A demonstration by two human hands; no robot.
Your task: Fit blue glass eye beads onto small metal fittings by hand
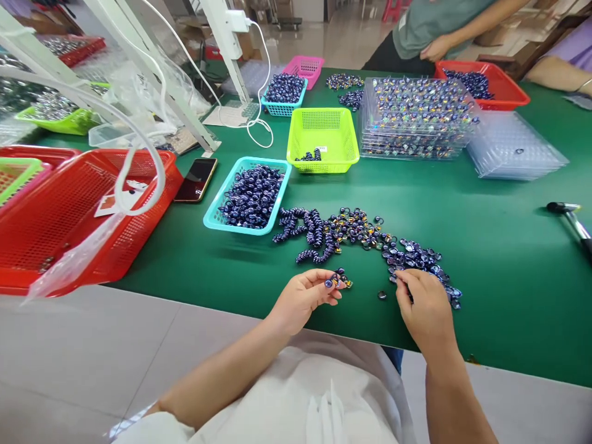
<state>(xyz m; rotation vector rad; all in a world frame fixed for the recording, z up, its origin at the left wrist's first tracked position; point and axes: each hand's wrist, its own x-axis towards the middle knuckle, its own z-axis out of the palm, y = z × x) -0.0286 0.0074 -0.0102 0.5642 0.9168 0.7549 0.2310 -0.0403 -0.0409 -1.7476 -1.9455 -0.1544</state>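
My left hand [303,299] is closed in a pinch on a few small shiny rings [341,279], dark blue with yellowish glints, just above the table. At the near end of a loose pile of dark blue pieces [419,259], my right hand [425,308] has its fingertips pressed together; what they grip, if anything, is hidden. One single ring [382,295] lies on the table between my hands. Beyond them is a heap of rings with gold-coloured glints [354,228]. To its left, dark blue rings [315,229] lie stacked in curved rows.
A blue basket [210,217] full of dark rings and a green basket [348,139] with a few stand beyond. Stacked clear trays [370,132], a phone [197,179], red baskets [152,213] and a black-handled tool [573,222] lie around. A person [435,37] is across the table.
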